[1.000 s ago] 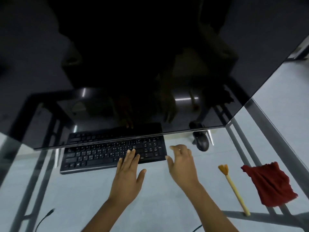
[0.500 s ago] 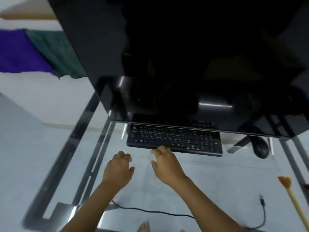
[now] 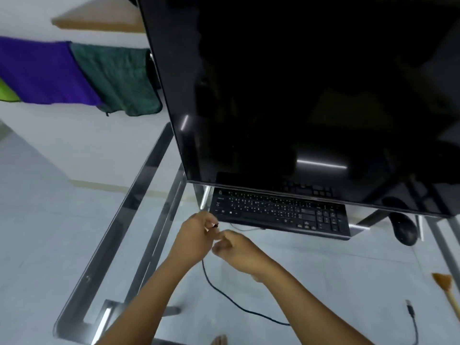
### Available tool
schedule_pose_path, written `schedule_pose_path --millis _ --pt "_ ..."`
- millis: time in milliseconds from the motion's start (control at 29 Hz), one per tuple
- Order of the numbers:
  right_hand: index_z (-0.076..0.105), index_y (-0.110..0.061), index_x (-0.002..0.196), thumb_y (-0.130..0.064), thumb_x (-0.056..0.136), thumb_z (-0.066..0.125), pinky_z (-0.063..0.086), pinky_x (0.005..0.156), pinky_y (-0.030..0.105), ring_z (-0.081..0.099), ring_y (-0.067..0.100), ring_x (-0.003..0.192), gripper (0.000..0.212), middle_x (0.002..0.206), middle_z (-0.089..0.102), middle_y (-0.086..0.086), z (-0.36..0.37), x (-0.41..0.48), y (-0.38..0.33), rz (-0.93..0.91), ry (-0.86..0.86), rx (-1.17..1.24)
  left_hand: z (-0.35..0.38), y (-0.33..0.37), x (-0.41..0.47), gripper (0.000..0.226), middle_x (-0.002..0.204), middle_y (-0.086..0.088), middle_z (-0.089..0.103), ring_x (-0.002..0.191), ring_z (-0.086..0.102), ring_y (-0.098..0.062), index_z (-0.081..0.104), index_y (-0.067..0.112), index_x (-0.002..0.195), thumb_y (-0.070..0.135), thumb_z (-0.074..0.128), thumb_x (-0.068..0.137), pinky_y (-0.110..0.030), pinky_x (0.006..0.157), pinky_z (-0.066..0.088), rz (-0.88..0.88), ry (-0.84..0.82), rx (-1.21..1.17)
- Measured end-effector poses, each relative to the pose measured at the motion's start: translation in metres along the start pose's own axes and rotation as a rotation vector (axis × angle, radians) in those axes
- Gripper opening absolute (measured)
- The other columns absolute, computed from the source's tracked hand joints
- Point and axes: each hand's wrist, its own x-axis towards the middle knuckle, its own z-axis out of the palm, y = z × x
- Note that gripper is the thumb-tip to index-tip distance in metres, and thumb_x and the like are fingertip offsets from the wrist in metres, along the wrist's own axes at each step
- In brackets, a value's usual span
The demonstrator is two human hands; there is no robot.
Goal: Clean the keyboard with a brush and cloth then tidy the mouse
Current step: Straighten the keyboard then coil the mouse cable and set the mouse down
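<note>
So, head view: looking steeply down over two bare forearms onto a desk
Surface: glass desk point(image 3: 129, 202) on a shiny metal frame; pale floor tiles show through the pane
Room: pale wall at left, where a purple cloth point(image 3: 42, 73) and a green cloth point(image 3: 117, 78) hang side by side, edges meeting; a blurred tan wooden edge sits above them
Monitor point(image 3: 298, 95): large, black and dark, filling the upper right and overhanging the back of the keyboard
Keyboard point(image 3: 278, 212): black, flat on the glass under the monitor's lower edge, slanting down to the right
Mouse point(image 3: 404, 229): black, just right of the keyboard, its top tucked under the monitor's edge
Brush point(image 3: 445, 287): tan bristles and a pale handle at the right border, cut off by it, well apart from the hands
Black cable point(image 3: 219, 293): drops from between the hands and curves across the glass until the right forearm hides it
Plug point(image 3: 410, 307): loose end at lower right, near the brush; whether it belongs to the same lead cannot be told
Left hand point(image 3: 196, 236): fingers curled, pinching the black cable just off the keyboard's near left corner
Right hand point(image 3: 239, 247): touching the left hand, fingers curled in; whether it grips the black cable cannot be told
In the way: the monitor's overhang shades the keyboard's rear rows
Edges: the frame's left rail runs diagonally just left of the left forearm, down to a corner at the bottom
Open room: the widest stretch of glass lies in front of keyboard and mouse, reaching to the brush
</note>
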Motion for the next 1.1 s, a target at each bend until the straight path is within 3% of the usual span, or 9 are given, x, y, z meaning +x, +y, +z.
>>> schedule_pose_path --millis 103,276,379,586,655,793,897,1000,1104 --pt "0.059 -0.014 0.104 -0.023 0.098 0.051 0.042 0.096 0.031 0.067 0.016 0.092 0.014 0.098 0.067 0.002 -0.019 -0.027 -0.026 -0.049 -0.145 0.316 -0.019 0.040 0.016 0.010 0.085 0.008 0.063 0.079 0.060 -0.005 0.061 0.020 0.093 0.013 0.065 0.088 -0.006 0.064 0.041 0.009 0.040 -0.145" --pt "0.063 -0.015 0.087 -0.014 0.097 0.052 0.045 0.069 0.022 0.053 0.005 0.062 0.014 0.076 0.061 -0.003 -0.076 -0.086 -0.069 -0.209 0.155 0.229 -0.033 0.105 0.018 0.008 0.093 0.012 0.056 0.086 0.055 -0.002 0.065 0.022 0.095 0.018 0.059 0.091 -0.015 0.077 0.045 0.390 0.175 0.007" --pt "0.067 -0.019 0.088 -0.013 0.097 0.051 0.043 0.060 0.016 0.050 0.001 0.059 0.019 0.066 0.060 -0.012 -0.121 -0.129 -0.086 -0.322 0.352 0.151 -0.038 0.170 0.002 0.015 0.092 0.014 0.060 0.088 0.058 -0.004 0.064 0.025 0.098 0.028 0.049 0.098 -0.020 0.077 0.048 0.658 0.042 -0.110" --pt "0.071 -0.014 0.087 -0.019 0.092 0.060 0.043 0.070 0.029 0.053 0.014 0.071 0.014 0.079 0.067 0.016 -0.197 -0.225 -0.103 -0.486 0.565 -0.007 -0.052 0.279 -0.031 0.028 0.072 0.010 0.061 0.066 0.056 -0.001 0.060 0.029 0.082 0.036 0.041 0.101 -0.030 0.065 0.049 0.687 -0.108 -0.226" --pt "0.073 -0.012 0.089 -0.016 0.093 0.061 0.044 0.072 0.020 0.059 0.005 0.074 0.013 0.082 0.072 0.006 -0.213 -0.257 -0.106 -0.551 0.559 -0.060 -0.061 0.305 -0.042 0.033 0.060 0.011 0.052 0.054 0.047 -0.003 0.060 0.025 0.075 0.037 0.043 0.100 -0.027 0.055 0.039 0.672 -0.208 -0.270" --pt "0.071 -0.007 0.098 -0.020 0.087 0.065 0.044 0.065 0.015 0.055 0.003 0.068 0.018 0.073 0.065 -0.005 -0.231 -0.307 -0.112 -0.782 0.546 0.006 -0.086 0.335 -0.068 0.039 0.057 -0.001 0.031 0.048 0.024 -0.012 0.060 0.005 0.078 0.036 0.047 0.099 -0.028 0.051 0.016 0.519 -0.812 -0.794" --pt "0.070 -0.011 0.098 -0.023 0.084 0.062 0.040 0.061 0.019 0.045 0.008 0.062 0.021 0.067 0.058 -0.007 -0.243 -0.324 -0.115 -0.935 0.544 0.126 -0.097 0.353 -0.084 0.025 0.060 0.000 0.031 0.048 0.025 -0.010 0.060 0.003 0.085 0.022 0.047 0.096 -0.026 0.049 0.017 0.562 -1.045 -1.092" --pt "0.071 -0.012 0.096 -0.023 0.086 0.059 0.038 0.062 0.021 0.042 0.008 0.060 0.019 0.068 0.056 -0.004 -0.251 -0.327 -0.120 -0.996 0.569 0.218 -0.106 0.378 -0.097 0.021 0.061 0.004 0.040 0.048 0.035 -0.007 0.060 0.007 0.090 0.018 0.044 0.097 -0.022 0.047 0.025 0.614 -1.131 -1.384" --pt "0.072 -0.018 0.090 -0.022 0.092 0.056 0.039 0.062 0.021 0.043 0.007 0.060 0.017 0.076 0.056 0.005 -0.248 -0.318 -0.123 -0.979 0.630 0.245 -0.116 0.403 -0.100 0.020 0.060 0.007 0.044 0.046 0.039 -0.006 0.059 0.012 0.090 0.022 0.044 0.099 -0.019 0.045 0.036 0.612 -0.908 -1.605"
